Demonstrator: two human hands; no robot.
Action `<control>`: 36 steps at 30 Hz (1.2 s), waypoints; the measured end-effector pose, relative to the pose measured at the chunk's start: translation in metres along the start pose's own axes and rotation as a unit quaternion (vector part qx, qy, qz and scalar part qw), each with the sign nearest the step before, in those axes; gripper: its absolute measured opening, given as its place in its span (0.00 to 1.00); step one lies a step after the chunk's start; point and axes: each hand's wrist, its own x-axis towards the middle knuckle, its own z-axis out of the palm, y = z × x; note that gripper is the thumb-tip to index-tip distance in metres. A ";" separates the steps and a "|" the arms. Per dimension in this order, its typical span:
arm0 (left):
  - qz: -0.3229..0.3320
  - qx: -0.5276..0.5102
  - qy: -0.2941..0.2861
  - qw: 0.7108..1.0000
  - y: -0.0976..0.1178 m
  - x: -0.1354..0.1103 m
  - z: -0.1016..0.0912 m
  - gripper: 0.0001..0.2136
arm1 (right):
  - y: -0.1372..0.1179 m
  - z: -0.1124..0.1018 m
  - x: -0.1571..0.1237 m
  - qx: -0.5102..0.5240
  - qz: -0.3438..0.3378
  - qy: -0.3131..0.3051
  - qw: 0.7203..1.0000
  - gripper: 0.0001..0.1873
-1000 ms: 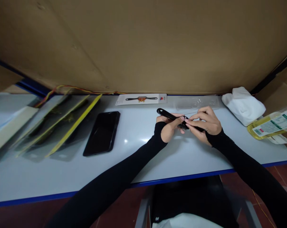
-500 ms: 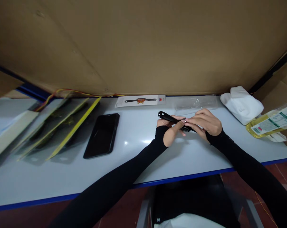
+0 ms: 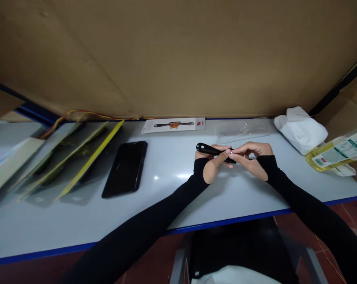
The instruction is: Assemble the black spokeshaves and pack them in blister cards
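A black spokeshave (image 3: 207, 148), its rounded handle end pierced by a hole, is held above the table. My left hand (image 3: 212, 163) is closed round its middle, with the handle sticking out to the left. The thumb and fingers of my right hand (image 3: 253, 154) pinch at the tool's middle, where a small shiny spot shows between the fingertips. Fingers cover most of the tool's centre, and its right handle is largely hidden. Behind lies a white package card (image 3: 174, 125) picturing a two-handled spokeshave, beside a clear plastic wrapper (image 3: 240, 130).
A black phone (image 3: 125, 169) lies left of my hands. Farther left stand several yellow-edged panels (image 3: 90, 161). At the right are a white cloth bundle (image 3: 301, 130) and a bottle of yellow liquid (image 3: 339, 152). A cardboard wall (image 3: 178, 59) rises behind the table.
My right hand has turned, its wrist lower and its fingertips now pinching at the tool's middle. The spokeshave's left end has dipped slightly. My left hand keeps its hold.
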 end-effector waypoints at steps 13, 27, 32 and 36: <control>0.018 -0.007 -0.014 1.000 -0.008 -0.002 -0.002 0.17 | -0.002 0.013 -0.008 -0.038 0.043 0.094 0.994 0.09; 0.107 0.094 0.004 0.990 -0.010 -0.014 0.003 0.14 | -0.010 0.002 0.008 0.123 0.268 0.011 0.955 0.23; 0.096 0.081 0.013 0.992 -0.008 -0.013 0.004 0.14 | -0.006 -0.001 0.008 0.125 0.244 -0.043 0.961 0.27; 0.094 0.078 0.024 0.992 -0.010 -0.010 0.002 0.15 | -0.001 0.001 0.001 -0.056 0.064 -0.021 0.996 0.27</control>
